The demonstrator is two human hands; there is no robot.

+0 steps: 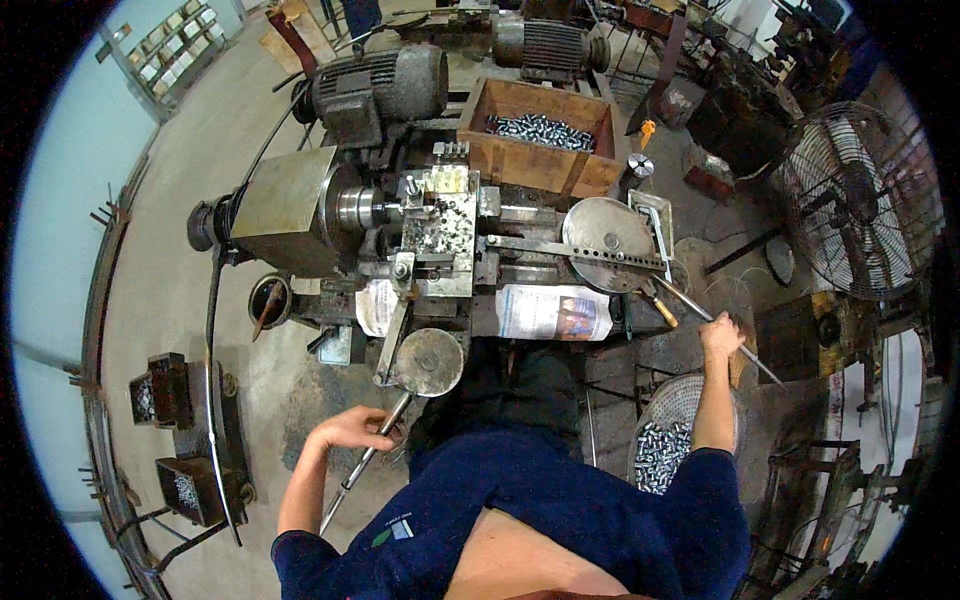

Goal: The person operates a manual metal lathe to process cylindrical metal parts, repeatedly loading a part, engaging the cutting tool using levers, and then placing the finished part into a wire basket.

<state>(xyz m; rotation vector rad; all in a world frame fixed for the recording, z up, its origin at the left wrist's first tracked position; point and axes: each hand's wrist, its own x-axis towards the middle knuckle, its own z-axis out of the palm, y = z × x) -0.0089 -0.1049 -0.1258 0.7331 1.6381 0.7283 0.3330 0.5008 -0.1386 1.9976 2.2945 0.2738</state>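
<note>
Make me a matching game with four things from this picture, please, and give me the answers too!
Things:
1. Left hand
2. Right hand
3. Brown wooden open-topped box
4. Big round dark wire-caged fan

Clues:
A. Far right of the picture
B. On the shiny metal rod below the smaller grey round disc
C. Has small silvery metal pieces inside
D. On the slim grey metal rod beside the larger grey round disc

Pairs: 1-B, 2-D, 3-C, 4-A
</note>
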